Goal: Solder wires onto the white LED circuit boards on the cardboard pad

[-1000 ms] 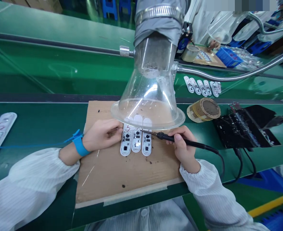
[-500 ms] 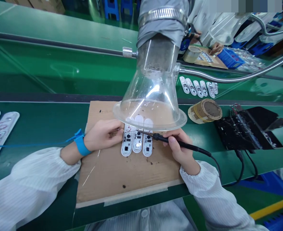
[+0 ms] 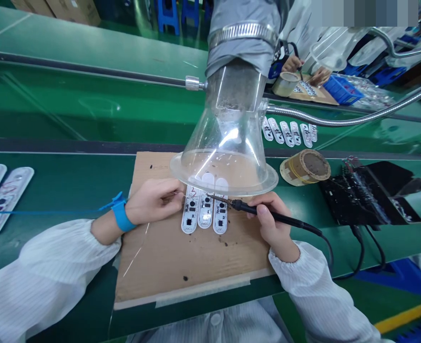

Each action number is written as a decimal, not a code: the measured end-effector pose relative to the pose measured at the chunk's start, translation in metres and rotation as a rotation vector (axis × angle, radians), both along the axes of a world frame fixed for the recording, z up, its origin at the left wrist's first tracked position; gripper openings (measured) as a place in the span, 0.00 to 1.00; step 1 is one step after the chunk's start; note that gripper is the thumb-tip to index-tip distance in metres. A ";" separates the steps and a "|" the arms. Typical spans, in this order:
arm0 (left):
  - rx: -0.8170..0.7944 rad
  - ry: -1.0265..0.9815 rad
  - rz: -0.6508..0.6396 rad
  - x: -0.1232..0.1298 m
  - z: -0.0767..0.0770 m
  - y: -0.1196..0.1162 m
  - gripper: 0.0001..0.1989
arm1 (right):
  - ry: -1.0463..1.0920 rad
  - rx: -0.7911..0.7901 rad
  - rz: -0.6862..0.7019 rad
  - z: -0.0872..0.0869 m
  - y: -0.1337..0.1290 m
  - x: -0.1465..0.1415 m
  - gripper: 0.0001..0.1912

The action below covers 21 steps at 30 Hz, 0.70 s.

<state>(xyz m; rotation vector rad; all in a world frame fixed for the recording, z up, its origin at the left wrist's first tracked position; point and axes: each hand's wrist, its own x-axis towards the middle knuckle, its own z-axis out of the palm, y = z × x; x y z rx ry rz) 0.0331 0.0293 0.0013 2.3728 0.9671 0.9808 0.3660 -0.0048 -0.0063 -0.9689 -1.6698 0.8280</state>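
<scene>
Three white circuit boards (image 3: pixel 205 214) lie side by side on a brown cardboard sheet (image 3: pixel 167 267), their far ends seen through a clear fume hood. My right hand (image 3: pixel 272 221) is closed around the black handle of a soldering iron (image 3: pixel 244 206). The iron's tip points left, over the middle board, and I cannot tell if it touches. At the left of the boards, my left hand (image 3: pixel 156 202) is closed in a pinch on a thin strand that looks like solder wire (image 3: pixel 186 195). A blue wrist strap (image 3: pixel 122 214) circles my left wrist.
The fume hood (image 3: pixel 224 157) hangs low over the boards. To the right stand a round cardboard tub (image 3: pixel 305 167) and a black box (image 3: pixel 367 195) with cables. More boards lie at left (image 3: pixel 8 200) and beyond the ledge (image 3: pixel 287 133). Across the bench, a co-worker's hands (image 3: pixel 319 76) work.
The view has shifted slightly. My hands keep nearly the same pose, with the soldering iron still at the boards. The co-worker's hands across the bench have moved, and a dark tool shows there.
</scene>
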 end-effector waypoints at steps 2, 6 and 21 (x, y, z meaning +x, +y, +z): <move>-0.018 0.015 -0.010 -0.005 0.002 0.000 0.11 | 0.016 -0.003 0.011 -0.001 0.000 0.001 0.09; -0.080 0.051 -0.025 -0.017 0.005 -0.002 0.09 | 0.026 -0.018 0.015 -0.004 -0.001 -0.001 0.09; -0.044 0.058 -0.048 -0.021 0.000 -0.001 0.11 | -0.142 -0.061 0.080 0.003 -0.009 -0.014 0.09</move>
